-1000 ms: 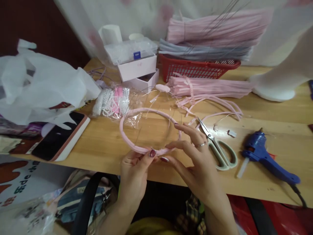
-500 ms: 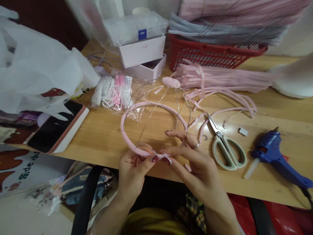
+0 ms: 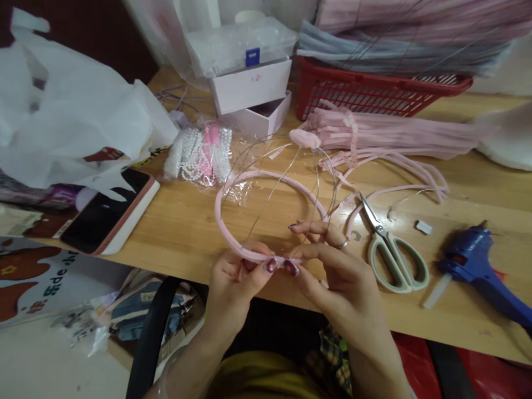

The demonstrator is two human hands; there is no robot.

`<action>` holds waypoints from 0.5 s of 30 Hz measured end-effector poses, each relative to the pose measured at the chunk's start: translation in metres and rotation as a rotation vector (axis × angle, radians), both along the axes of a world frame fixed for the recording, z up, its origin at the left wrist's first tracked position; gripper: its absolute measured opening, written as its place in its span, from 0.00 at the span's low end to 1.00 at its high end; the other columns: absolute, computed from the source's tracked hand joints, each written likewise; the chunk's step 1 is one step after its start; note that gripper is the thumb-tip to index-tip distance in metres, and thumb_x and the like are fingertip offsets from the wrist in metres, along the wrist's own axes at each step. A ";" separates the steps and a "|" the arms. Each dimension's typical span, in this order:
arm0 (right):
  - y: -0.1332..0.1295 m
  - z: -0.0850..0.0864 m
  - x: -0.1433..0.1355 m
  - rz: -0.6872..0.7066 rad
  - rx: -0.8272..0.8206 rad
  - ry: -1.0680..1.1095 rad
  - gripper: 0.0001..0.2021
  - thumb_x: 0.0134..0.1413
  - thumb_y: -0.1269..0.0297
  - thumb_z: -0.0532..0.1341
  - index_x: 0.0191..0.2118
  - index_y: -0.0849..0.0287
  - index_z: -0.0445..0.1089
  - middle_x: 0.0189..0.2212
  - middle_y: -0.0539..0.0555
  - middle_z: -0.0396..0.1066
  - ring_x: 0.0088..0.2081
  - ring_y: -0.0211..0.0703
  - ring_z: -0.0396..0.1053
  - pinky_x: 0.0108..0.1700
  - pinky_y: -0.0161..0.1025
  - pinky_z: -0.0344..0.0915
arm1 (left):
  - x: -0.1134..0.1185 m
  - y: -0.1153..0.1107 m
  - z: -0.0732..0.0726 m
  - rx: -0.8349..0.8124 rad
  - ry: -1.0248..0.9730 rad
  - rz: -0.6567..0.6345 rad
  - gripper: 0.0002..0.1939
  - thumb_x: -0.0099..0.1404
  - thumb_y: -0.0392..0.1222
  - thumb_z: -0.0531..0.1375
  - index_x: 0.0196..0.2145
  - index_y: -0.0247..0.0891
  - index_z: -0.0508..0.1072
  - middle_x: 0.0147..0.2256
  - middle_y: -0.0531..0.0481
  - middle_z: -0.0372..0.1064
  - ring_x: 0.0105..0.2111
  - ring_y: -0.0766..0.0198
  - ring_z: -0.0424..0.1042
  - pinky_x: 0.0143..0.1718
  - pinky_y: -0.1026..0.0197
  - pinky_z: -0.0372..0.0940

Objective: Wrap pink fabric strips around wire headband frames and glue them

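Observation:
A pink padded ring (image 3: 223,221) is held near the table's front edge. My left hand (image 3: 236,282) pinches its near side between thumb and fingers. Right beside it, my right hand (image 3: 336,271) pinches the same near part, the two thumbs almost touching. Thin wires rise from around the ring toward a pink fuzzy piece (image 3: 305,138) behind it. Green-handled scissors (image 3: 390,255) lie slightly open to the right of my right hand. What sits exactly under the fingertips is partly hidden.
A blue glue gun (image 3: 474,257) lies at the right. Pink strips (image 3: 399,130) and a red basket (image 3: 361,91) are behind. Bagged beads (image 3: 203,152), white boxes (image 3: 251,86), a phone (image 3: 103,213) and a white plastic bag (image 3: 78,105) stand at the left and back.
The whole scene has shifted slightly right in view. Both hands still pinch the ring, with their thumbs a little changed in position.

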State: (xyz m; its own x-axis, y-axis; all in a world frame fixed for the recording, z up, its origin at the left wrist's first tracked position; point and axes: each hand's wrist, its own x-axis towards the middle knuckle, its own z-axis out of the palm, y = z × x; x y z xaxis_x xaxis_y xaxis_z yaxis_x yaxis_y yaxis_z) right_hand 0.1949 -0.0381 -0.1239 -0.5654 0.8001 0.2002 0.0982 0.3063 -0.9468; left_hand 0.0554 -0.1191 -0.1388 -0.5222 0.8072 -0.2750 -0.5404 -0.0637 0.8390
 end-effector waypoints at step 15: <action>-0.001 0.008 0.019 -0.031 0.212 -0.220 0.13 0.64 0.69 0.63 0.52 0.48 0.72 0.57 0.56 0.68 0.60 0.50 0.68 0.59 0.48 0.68 | -0.001 0.005 0.001 -0.012 -0.065 0.117 0.07 0.53 0.41 0.75 0.27 0.40 0.82 0.25 0.54 0.78 0.24 0.71 0.75 0.30 0.72 0.73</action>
State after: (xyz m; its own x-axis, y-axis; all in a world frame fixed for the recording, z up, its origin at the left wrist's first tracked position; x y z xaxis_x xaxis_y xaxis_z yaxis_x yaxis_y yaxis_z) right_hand 0.2136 -0.0386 -0.1158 -0.5893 0.7713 0.2404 0.3062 0.4886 -0.8170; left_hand 0.0542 -0.1137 -0.1380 -0.5935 0.7383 -0.3204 -0.5831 -0.1200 0.8035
